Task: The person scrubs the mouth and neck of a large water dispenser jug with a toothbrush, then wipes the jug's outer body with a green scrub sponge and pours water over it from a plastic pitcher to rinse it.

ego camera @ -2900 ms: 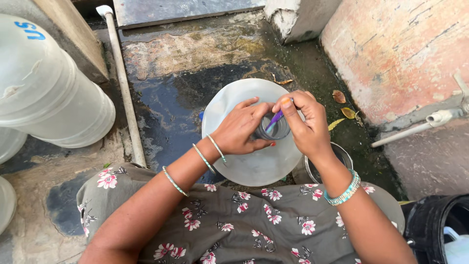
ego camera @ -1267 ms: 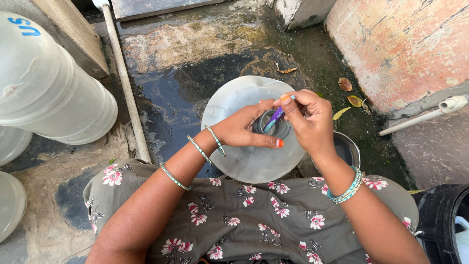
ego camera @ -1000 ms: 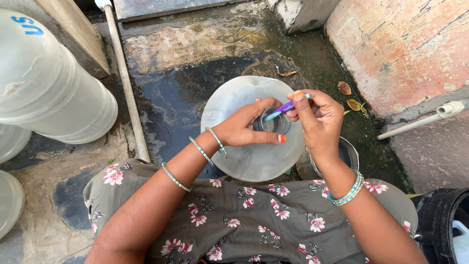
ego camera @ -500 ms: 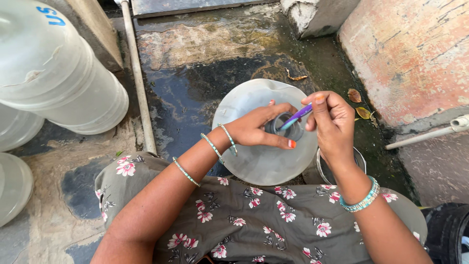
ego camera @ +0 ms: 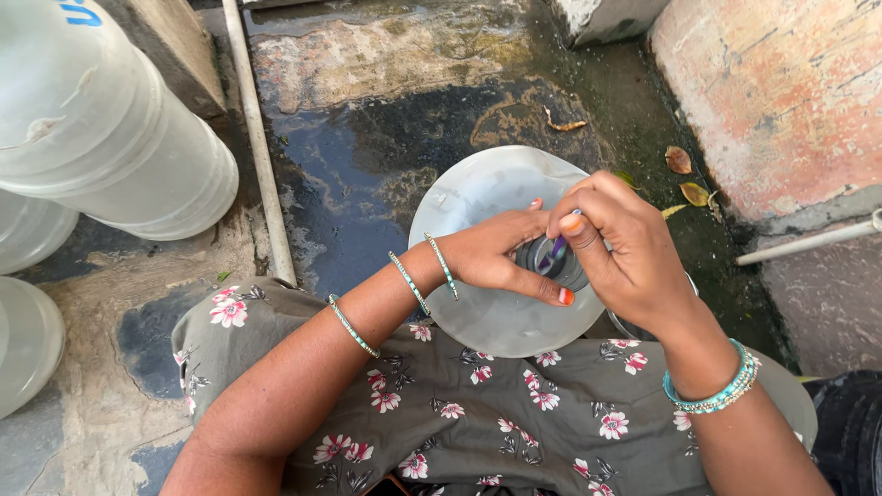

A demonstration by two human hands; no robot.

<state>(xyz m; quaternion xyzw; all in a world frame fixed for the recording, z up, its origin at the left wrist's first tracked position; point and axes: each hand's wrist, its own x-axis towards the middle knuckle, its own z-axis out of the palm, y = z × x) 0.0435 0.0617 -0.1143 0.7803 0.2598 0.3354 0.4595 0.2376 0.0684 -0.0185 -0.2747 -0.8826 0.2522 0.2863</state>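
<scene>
The big translucent water jug (ego camera: 478, 207) stands against my knees, neck up. My left hand (ego camera: 501, 257) grips the neck; my right hand (ego camera: 620, 243) pinches a small purple tool (ego camera: 558, 248) into the mouth — I judge I'm cleaning it, next working steadily around the rim.

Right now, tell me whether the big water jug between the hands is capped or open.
Open: the jug shows a dark uncapped mouth, with a purple tool poked in by the right hand.
</scene>
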